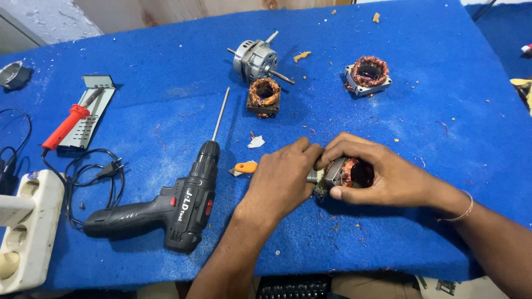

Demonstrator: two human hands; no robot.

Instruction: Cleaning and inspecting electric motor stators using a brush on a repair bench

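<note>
A small motor stator (349,173), its copper windings showing inside a grey metal frame, sits near the front edge of the blue worktop (421,232), right of centre. The right hand (382,171) curls closed around it, thumb beneath and fingers over the top. The left hand (285,177) is pinched shut against the stator's left end, where something small and metallic shows; what it grips I cannot tell. Just left of that hand lies an orange-handled knife (244,167), then a black cordless drill (177,207). Toward the back edge rest two more wound stators (264,96) (368,75) and a grey motor (256,58).
</note>
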